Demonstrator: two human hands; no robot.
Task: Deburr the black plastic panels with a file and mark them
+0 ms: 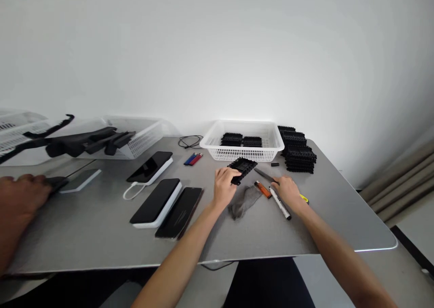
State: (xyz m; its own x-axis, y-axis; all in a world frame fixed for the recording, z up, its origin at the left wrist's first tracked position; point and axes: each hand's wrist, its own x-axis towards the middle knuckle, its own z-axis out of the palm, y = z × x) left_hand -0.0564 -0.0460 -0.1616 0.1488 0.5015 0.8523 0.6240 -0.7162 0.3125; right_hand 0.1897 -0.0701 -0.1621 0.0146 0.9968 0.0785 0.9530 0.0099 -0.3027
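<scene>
My left hand [224,184] is closed on the edge of a black plastic panel [244,167] with toothed sides, tilted above the table. Just right of it, my right hand [286,188] grips a knife [266,175], its dark grey blade pointing toward the panel. A yellow piece [304,198] shows past my right wrist; whether it belongs to the knife I cannot tell. Below the hands lie a crumpled grey cloth [244,202], an orange lighter [262,189] and a white marker [280,203].
Behind, a white basket [242,154] holds similar panels, with more stacked [298,152] beside it. Phones [156,201] and two lighters [193,159] lie left. Another person's hand [25,195] is at far left, near baskets with black parts [84,141].
</scene>
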